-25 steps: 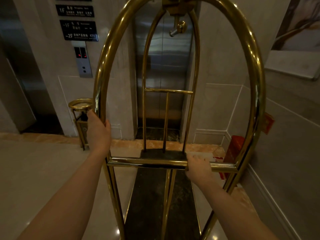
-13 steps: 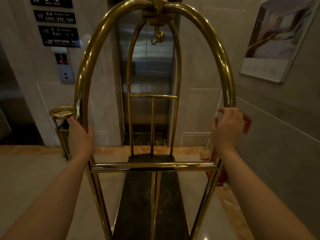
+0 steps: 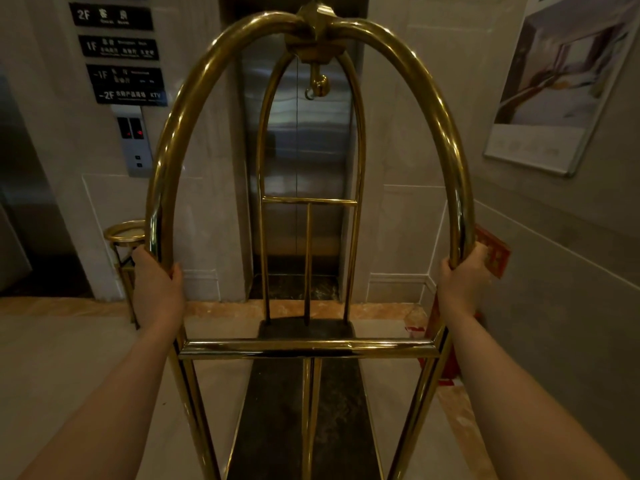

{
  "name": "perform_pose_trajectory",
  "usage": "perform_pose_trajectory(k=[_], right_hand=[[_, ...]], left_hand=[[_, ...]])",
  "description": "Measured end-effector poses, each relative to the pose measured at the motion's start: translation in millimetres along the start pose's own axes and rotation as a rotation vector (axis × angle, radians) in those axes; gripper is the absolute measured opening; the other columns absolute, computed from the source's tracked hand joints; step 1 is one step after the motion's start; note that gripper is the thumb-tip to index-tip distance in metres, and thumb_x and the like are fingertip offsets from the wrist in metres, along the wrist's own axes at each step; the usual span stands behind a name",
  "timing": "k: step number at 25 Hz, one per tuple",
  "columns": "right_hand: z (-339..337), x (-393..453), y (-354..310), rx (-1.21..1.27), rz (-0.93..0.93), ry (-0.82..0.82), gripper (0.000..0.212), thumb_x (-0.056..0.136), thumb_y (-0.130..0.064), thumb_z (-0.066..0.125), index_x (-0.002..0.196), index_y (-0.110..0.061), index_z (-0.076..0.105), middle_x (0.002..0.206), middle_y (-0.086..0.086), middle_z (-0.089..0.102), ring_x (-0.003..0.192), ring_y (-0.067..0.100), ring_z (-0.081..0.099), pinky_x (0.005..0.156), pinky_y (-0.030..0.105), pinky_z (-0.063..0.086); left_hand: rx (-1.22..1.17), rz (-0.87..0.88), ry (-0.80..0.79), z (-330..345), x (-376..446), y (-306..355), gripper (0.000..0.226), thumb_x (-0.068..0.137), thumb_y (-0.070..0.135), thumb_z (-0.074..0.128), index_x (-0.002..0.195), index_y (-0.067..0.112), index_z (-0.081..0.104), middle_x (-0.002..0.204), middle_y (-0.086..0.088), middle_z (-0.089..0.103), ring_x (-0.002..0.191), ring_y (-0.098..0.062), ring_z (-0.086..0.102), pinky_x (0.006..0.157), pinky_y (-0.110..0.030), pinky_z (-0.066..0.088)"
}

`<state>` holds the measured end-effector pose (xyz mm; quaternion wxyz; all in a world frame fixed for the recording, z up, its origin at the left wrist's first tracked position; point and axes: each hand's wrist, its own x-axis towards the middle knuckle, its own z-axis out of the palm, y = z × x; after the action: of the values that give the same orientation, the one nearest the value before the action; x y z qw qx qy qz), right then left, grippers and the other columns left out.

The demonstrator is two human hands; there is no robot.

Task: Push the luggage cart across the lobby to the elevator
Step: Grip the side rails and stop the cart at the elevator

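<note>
A brass luggage cart (image 3: 308,348) with a tall arched frame and a dark carpeted deck stands right in front of me, empty. My left hand (image 3: 157,289) is wrapped around the left upright of the near arch. My right hand (image 3: 460,278) grips the right upright at the same height. Straight ahead, seen through the arch, are the closed steel elevator doors (image 3: 298,161). The cart's far end sits close to the elevator threshold.
A call panel (image 3: 135,147) with red indicators and floor signs (image 3: 121,57) hang on the wall left of the doors. A brass ashtray stand (image 3: 123,237) stands at the left. A red object (image 3: 446,341) on the floor and a framed poster (image 3: 561,81) line the right wall.
My right hand has left the horizontal crossbar and taken the right upright of the arch. The view has swung so the cart lines up squarely with the elevator doors.
</note>
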<state>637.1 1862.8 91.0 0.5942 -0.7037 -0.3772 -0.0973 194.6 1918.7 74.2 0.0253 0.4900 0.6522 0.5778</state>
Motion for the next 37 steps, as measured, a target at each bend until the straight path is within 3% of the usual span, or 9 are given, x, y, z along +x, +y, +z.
perform_pose_trajectory(k=[6, 9, 13, 16, 25, 32, 35, 37], right_hand=[[3, -1, -2, -0.010, -0.030, 0.031, 0.029, 0.087, -0.007, 0.068, 0.108, -0.005, 0.049, 0.097, 0.022, 0.065, 0.087, 0.041, 0.064, 0.069, 0.039, 0.046], [5, 1, -1, -0.022, -0.024, 0.028, 0.031, 0.087, -0.008, 0.068, 0.110, -0.005, 0.048, 0.099, 0.021, 0.065, 0.089, 0.041, 0.064, 0.073, 0.047, 0.050], [8, 1, 0, -0.017, -0.028, 0.051, 0.031, 0.087, -0.008, 0.068, 0.110, -0.005, 0.047, 0.097, 0.022, 0.065, 0.087, 0.042, 0.064, 0.070, 0.040, 0.044], [10, 1, 1, -0.008, -0.029, 0.042, 0.030, 0.087, -0.008, 0.067, 0.109, -0.007, 0.047, 0.099, 0.020, 0.065, 0.089, 0.040, 0.064, 0.073, 0.045, 0.048], [8, -3, 1, -0.002, -0.038, 0.070, 0.028, 0.088, -0.011, 0.067, 0.107, -0.008, 0.047, 0.096, 0.019, 0.065, 0.085, 0.040, 0.064, 0.068, 0.038, 0.042], [0, -7, -6, -0.029, -0.033, 0.004, 0.030, 0.094, -0.018, 0.060, 0.115, -0.005, 0.044, 0.101, 0.020, 0.060, 0.087, 0.039, 0.062, 0.070, 0.052, 0.051], [-2, -8, -7, -0.033, -0.030, -0.010, 0.029, 0.094, -0.019, 0.061, 0.113, -0.005, 0.045, 0.099, 0.019, 0.059, 0.086, 0.036, 0.061, 0.066, 0.044, 0.047], [-4, -6, -9, -0.026, -0.004, -0.037, 0.028, 0.094, -0.019, 0.061, 0.112, -0.006, 0.045, 0.100, 0.017, 0.059, 0.088, 0.036, 0.061, 0.066, 0.042, 0.045]], left_hand=[[-0.027, -0.007, 0.005, 3, 0, 2, 0.036, 0.093, 0.017, 0.055, 0.121, 0.017, 0.033, 0.114, -0.019, 0.057, 0.097, -0.041, 0.058, 0.075, -0.056, 0.048], [-0.016, -0.015, 0.020, 7, 2, 3, 0.038, 0.093, 0.017, 0.055, 0.124, 0.014, 0.033, 0.115, -0.021, 0.057, 0.098, -0.042, 0.057, 0.076, -0.057, 0.048], [-0.006, -0.013, 0.028, 9, 3, 3, 0.034, 0.093, 0.018, 0.054, 0.120, 0.015, 0.034, 0.115, -0.020, 0.056, 0.097, -0.041, 0.058, 0.075, -0.055, 0.048], [-0.004, -0.003, 0.044, 11, 5, 4, 0.035, 0.093, 0.017, 0.055, 0.121, 0.014, 0.035, 0.118, -0.020, 0.056, 0.100, -0.041, 0.057, 0.075, -0.052, 0.046], [0.047, -0.013, 0.035, 7, 1, 7, 0.038, 0.093, 0.018, 0.055, 0.124, 0.012, 0.034, 0.117, -0.020, 0.055, 0.097, -0.041, 0.058, 0.071, -0.051, 0.047], [0.063, -0.042, -0.026, -1, 2, 10, 0.043, 0.092, 0.019, 0.057, 0.126, 0.013, 0.032, 0.116, -0.019, 0.058, 0.096, -0.039, 0.060, 0.071, -0.052, 0.046], [0.092, -0.060, -0.080, -6, 4, 11, 0.048, 0.091, 0.020, 0.057, 0.129, 0.010, 0.031, 0.113, -0.020, 0.058, 0.092, -0.037, 0.061, 0.071, -0.051, 0.049], [0.077, -0.107, -0.113, -10, 6, 16, 0.056, 0.088, 0.018, 0.059, 0.134, 0.008, 0.029, 0.119, -0.022, 0.054, 0.099, -0.038, 0.058, 0.077, -0.055, 0.049]])
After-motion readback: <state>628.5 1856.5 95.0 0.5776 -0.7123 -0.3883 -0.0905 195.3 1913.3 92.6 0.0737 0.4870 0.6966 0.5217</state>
